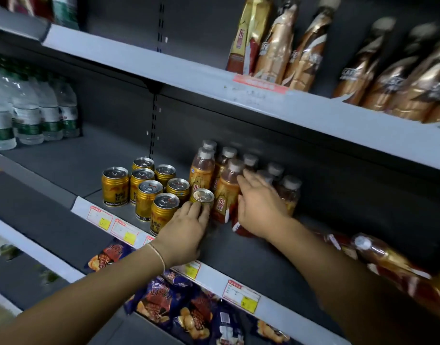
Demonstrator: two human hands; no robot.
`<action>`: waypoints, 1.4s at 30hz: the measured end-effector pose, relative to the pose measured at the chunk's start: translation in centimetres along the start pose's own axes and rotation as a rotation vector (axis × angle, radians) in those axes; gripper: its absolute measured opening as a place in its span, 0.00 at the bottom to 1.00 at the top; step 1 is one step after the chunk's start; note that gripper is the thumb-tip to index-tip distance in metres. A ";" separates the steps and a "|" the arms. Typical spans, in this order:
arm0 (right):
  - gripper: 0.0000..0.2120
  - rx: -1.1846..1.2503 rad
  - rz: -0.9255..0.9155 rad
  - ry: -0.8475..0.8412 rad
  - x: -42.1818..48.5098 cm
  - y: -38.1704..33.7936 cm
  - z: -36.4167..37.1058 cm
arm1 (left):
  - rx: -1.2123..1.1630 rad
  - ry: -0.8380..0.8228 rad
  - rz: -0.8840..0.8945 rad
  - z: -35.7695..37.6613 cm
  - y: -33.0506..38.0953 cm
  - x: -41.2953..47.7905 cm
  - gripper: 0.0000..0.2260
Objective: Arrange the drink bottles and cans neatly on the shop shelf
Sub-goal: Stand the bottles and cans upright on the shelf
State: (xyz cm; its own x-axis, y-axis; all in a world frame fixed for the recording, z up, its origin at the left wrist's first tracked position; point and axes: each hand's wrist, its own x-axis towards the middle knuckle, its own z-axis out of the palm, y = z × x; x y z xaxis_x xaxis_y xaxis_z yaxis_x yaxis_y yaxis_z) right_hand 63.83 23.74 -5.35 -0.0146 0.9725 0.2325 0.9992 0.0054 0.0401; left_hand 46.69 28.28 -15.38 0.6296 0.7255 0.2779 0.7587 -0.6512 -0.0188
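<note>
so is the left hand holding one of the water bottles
No, the left hand grips a gold can, far from the water bottles.

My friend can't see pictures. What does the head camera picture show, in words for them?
A person's left hand holds a gold can beside a group of cans on a grey shelf, while the right hand presses against orange drink bottles. Water bottles stand far left, brown bottles higher up, snack bags below.
</note>
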 end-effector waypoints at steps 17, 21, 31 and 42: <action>0.29 -0.056 0.426 0.024 -34.8 14.4 -5.2 | -0.263 0.095 0.317 -11.0 25.9 -6.0 0.27; 0.29 -0.037 0.577 -0.025 -45.3 17.1 -5.1 | -0.309 0.026 0.457 -10.8 33.9 -7.5 0.26; 0.31 -0.064 0.987 -0.038 -64.7 22.0 -6.8 | -0.351 -0.074 0.784 -12.8 51.0 -10.5 0.25; 0.33 -0.136 1.198 -0.058 -75.6 25.8 -7.8 | -0.452 -0.190 1.005 -11.4 67.0 -11.5 0.26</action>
State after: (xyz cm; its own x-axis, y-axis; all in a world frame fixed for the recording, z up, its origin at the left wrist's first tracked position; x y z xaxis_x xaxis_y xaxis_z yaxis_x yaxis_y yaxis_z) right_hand 90.43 -51.43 -14.31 0.9240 0.3525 0.1483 0.3652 -0.9284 -0.0686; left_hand 88.38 -26.28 -8.86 0.9671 -0.1787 0.1811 -0.2154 -0.9539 0.2091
